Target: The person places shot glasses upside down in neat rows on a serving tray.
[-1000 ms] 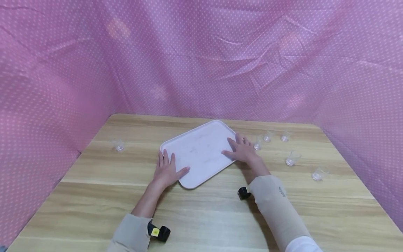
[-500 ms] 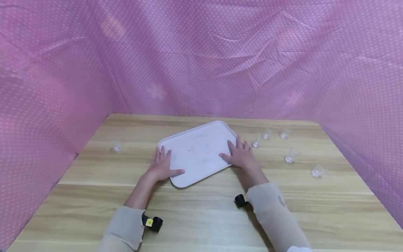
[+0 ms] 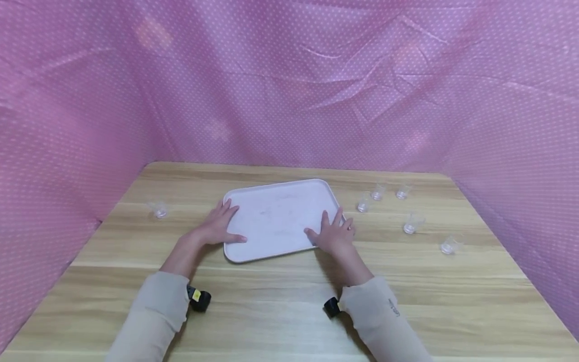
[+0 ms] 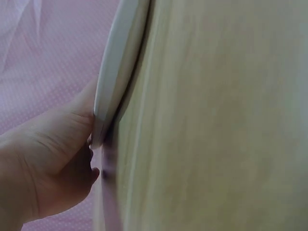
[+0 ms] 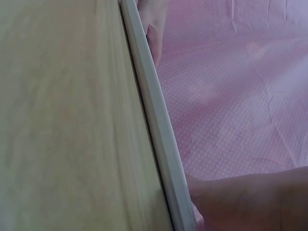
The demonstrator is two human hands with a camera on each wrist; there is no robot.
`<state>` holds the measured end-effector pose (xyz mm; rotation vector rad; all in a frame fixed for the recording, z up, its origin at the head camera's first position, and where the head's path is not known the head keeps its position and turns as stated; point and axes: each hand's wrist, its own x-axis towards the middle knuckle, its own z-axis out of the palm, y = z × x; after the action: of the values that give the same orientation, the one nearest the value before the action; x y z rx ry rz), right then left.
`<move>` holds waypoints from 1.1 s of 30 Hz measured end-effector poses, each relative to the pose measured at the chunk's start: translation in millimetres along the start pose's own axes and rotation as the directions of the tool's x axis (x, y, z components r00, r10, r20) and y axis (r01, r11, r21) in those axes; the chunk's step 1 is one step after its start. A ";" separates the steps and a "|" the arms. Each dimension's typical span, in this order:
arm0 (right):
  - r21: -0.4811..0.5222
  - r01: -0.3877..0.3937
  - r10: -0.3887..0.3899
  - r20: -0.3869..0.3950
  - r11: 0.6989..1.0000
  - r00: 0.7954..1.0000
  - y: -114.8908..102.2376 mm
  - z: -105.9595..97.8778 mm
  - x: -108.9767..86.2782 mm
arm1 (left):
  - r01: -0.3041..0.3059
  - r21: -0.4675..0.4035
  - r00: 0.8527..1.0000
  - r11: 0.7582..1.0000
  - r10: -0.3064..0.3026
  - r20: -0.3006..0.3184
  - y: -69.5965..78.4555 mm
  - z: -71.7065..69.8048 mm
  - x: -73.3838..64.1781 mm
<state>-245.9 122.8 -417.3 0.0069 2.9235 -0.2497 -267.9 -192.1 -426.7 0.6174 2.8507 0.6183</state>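
Observation:
A white rectangular tray (image 3: 276, 216) lies on the wooden table, slightly angled, its right end farther back. At its left end is my left hand (image 3: 217, 226), fingers spread by the edge and thumb laid over the surface. My right hand (image 3: 333, 235) rests spread across the near right corner, some fingertips reaching the right rim. From the left wrist, the tray's rim (image 4: 118, 62) shows close over the table with the left hand (image 4: 53, 154) against it. In the right wrist view the right hand (image 5: 250, 202) meets the tray's near side (image 5: 159, 125).
Several small clear glasses stand right of the tray, the closest glass (image 3: 363, 205) near its right end. Another clear glass (image 3: 160, 211) is on the left of the table. Pink dotted cloth (image 3: 289, 90) hangs around the back and sides.
Both hands have turned the tray clockwise, so its long sides lie nearer to level. The left hand moved left and slightly back; the right hand came nearer. The view shifted slightly.

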 end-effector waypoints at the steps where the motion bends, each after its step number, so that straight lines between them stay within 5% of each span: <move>1: 0.002 -0.005 0.005 0.002 1.000 1.000 -0.9 0.2 -0.7 | -0.007 0.016 1.000 1.000 0.007 0.003 -0.9 -1.4 0.5; 4: 0.013 0.011 -0.010 -0.022 1.000 1.000 0.4 -0.8 2.3 | 0.008 0.051 1.000 0.999 -0.009 0.027 3.9 -6.3 -1.7; 8: 0.063 0.140 -0.135 -0.085 0.988 0.987 15.5 -1.3 17.8 | 0.090 0.098 0.994 0.991 -0.096 0.056 30.9 -6.8 -16.4; 12: 0.110 0.282 -0.268 -0.121 0.953 0.956 34.6 -2.4 37.4 | 0.174 0.137 0.982 0.975 -0.182 0.051 63.1 6.4 -27.3; 16: 0.110 0.347 -0.331 -0.145 0.931 0.933 43.7 -2.4 50.3 | 0.225 0.136 0.973 0.965 -0.229 0.012 77.9 20.1 -26.1; 25: 0.060 0.349 -0.342 -0.112 0.935 0.933 44.6 -1.2 48.5 | 0.312 0.081 0.949 0.946 -0.307 -0.068 71.2 38.2 -13.1; 33: 0.034 0.299 -0.292 -0.124 0.954 0.948 39.0 6.4 40.4 | 0.248 0.059 0.965 0.967 -0.241 -0.099 59.1 36.1 -16.0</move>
<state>-283.2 159.6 -438.3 -0.4265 3.0255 -0.3850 -223.6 -136.9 -433.0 0.2436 2.9790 0.5185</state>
